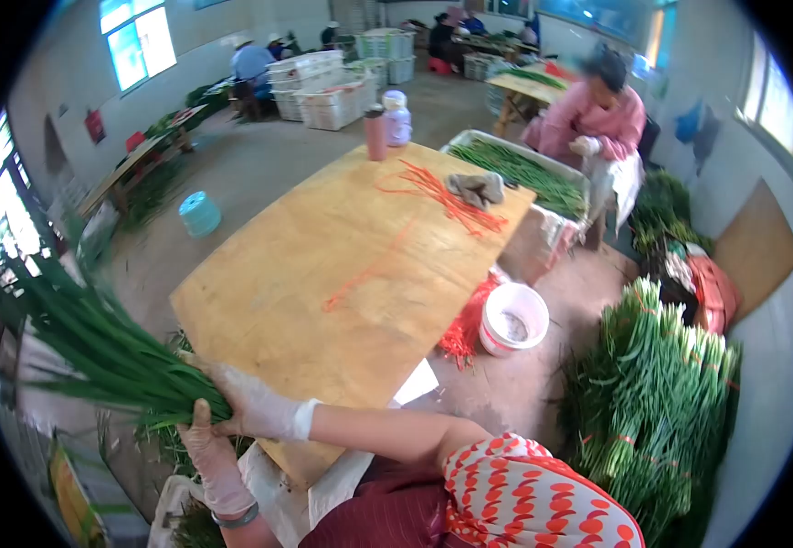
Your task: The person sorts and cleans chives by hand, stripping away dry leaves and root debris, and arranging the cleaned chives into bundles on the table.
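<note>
Both hands, in thin pale gloves, grip a large bunch of garlic chives (154,370) at the lower left, off the table's edge. My left hand (214,457) is closed around the bunch from below, its thumb pointing up. From above, my right hand (255,402) wraps the same end of the bunch, close to the table's near left corner. The long leaves fan out toward the upper left, blurred at their tips. Orange-red ties (451,201) lie scattered on the wooden table (305,247), beside a grey cloth (477,189).
A pink tumbler (375,134) and a lilac bottle (396,119) stand at the table's far edge. A white bucket (513,320) is on the floor to the right, near tied chive bundles (652,402). A person in pink (597,119) sits behind a filled crate (524,173).
</note>
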The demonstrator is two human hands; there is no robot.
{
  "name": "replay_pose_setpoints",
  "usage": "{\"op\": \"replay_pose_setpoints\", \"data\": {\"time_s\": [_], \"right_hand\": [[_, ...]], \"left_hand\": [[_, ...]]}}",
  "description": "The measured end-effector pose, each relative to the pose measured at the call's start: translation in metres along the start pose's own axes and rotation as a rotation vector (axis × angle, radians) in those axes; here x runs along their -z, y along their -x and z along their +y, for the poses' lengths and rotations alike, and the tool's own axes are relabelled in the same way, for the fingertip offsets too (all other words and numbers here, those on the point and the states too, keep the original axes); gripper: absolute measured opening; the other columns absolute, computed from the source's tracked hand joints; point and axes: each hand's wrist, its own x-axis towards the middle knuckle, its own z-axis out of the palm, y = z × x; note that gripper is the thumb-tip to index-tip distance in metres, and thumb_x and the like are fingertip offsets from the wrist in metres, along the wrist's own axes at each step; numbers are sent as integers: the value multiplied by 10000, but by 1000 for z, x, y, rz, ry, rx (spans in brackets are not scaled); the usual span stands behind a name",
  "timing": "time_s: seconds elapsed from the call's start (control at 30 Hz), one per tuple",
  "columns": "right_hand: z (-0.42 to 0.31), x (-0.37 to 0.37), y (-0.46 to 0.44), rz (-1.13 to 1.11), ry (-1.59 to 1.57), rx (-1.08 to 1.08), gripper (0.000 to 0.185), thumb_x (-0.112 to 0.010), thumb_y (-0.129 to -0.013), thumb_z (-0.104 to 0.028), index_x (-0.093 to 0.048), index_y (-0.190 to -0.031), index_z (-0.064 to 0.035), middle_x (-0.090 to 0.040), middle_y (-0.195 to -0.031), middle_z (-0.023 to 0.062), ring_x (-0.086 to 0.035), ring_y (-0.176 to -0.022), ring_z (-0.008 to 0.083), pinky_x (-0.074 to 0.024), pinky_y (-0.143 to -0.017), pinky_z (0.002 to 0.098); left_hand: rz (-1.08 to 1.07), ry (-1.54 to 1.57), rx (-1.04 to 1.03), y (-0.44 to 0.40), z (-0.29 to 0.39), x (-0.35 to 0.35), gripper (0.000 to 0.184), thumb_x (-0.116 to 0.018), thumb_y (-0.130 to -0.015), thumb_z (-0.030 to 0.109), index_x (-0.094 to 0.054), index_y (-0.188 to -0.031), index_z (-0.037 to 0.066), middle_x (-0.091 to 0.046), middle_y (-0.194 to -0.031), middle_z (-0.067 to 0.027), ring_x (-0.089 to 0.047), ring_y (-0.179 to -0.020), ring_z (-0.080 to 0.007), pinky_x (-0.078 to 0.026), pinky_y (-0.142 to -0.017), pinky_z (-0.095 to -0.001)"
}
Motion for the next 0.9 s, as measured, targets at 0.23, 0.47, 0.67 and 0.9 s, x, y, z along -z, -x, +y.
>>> {"op": "replay_pose_setpoints", "data": {"time_s": [0.23, 0.47, 0.67, 0.9], "right_hand": [[3, 37, 3, 99, 76, 140, 906, -761, -591, -174, -298, -1354, -19, -424, -1279, 213, -429, -1162, 376, -345, -1000, 411], [40, 52, 22, -35, -203, 2, 771, -726, -625, -133, -369, -1300, -24, -463, -1230, 170, -433, -1170, 286, -351, -990, 367], [67, 22, 21, 84, -204, -191, 577, -625, -757, -92, -381, -1275, -26, -489, -1186, 150, -458, -1133, 243, -360, -973, 346], [104, 15, 33, 22, -116, -163, 525, -553, -828, -81, -323, -1297, -29, -448, -1251, 145, -412, -1170, 218, -345, -987, 343]], "left_hand": [[-129, -133, -83, -4, -7, -36, 568, -718, -753, 75, -465, -1258, 20, -533, -1208, -87, -517, -1099, -213, -400, -978, -357], [-210, -295, 45, -19, -61, 7, 540, -724, -704, -13, -502, -1195, 22, -565, -1121, -73, -557, -1007, -197, -481, -866, -321], [-236, -399, -64, -8, -44, -41, 483, -729, -704, -15, -533, -1144, 27, -585, -1048, -50, -565, -942, -166, -455, -870, -309], [-192, -183, 14, -5, -68, -39, 425, -651, -816, 63, -486, -1200, -10, -547, -1158, -76, -529, -1040, -191, -411, -940, -333]]}}
